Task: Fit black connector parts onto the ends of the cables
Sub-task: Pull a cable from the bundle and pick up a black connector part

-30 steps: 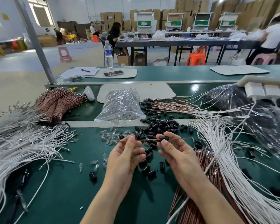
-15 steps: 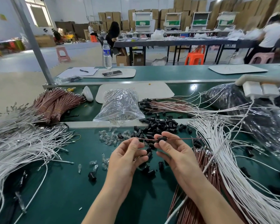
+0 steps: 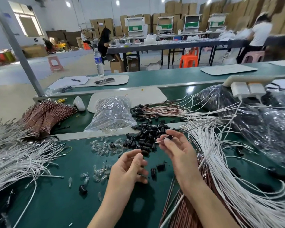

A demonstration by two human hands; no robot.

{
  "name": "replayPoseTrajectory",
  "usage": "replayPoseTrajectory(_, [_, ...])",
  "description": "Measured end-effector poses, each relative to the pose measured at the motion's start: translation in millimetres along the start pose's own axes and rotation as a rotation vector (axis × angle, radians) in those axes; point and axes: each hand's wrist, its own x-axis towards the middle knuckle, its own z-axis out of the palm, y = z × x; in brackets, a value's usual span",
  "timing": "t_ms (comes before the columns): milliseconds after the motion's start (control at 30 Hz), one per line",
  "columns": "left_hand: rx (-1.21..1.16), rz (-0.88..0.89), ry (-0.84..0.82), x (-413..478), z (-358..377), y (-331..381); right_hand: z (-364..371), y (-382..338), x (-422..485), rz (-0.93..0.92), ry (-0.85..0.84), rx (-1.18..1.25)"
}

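Observation:
My right hand [image 3: 176, 150] pinches a thin brown cable [image 3: 160, 141] that carries a black connector part [image 3: 169, 137] close to its bare tip. My left hand [image 3: 128, 168] hovers lower and to the left, palm up, fingers loosely curled, holding nothing I can see. A heap of loose black connector parts [image 3: 146, 134] lies on the green table just beyond both hands. Brown cables fitted with black connectors [image 3: 155, 111] lie fanned out behind the heap.
Small clear bulbs [image 3: 104, 147] are scattered left of the heap. White cables [image 3: 220, 162] sweep along the right, with brown cables [image 3: 179, 208] under my right forearm. More white cables [image 3: 15, 155] and brown bundles [image 3: 44, 114] lie left. A clear bag [image 3: 112, 112] sits behind.
My left hand has let go of the cable and dropped down and left. My right hand has lifted the cable with its connector up and to the right.

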Motion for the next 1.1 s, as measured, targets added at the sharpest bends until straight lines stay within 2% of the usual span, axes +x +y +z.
replayPoseTrajectory(100, [0.135, 0.047, -0.020, 0, 9, 3, -20, -15, 13, -0.162, 0.309, 0.013])
replayPoseTrajectory(167, [0.275, 0.083, -0.106, 5, 25, 7, -33, -23, 19, -0.255, 0.496, 0.036])
replayPoseTrajectory(333, [0.702, 0.159, -0.335, 41, 93, 21, -58, -30, 27, -0.360, 0.746, 0.089])
replayPoseTrajectory(500, [1.029, 0.179, -0.382, 74, 159, 20, -59, -27, 29, -0.360, 0.787, 0.055])
replayPoseTrajectory(633, [1.185, 0.057, -0.405, 82, 185, 12, -61, -28, 30, -0.376, 0.780, 0.025])
replayPoseTrajectory(833, [1.146, -0.073, -0.423, 88, 189, 9, -62, -29, 33, -0.379, 0.767, 0.003])
replayPoseTrajectory(1100, [1.172, -0.082, -0.373, 80, 192, 10, -63, -28, 32, -0.379, 0.760, -0.017])
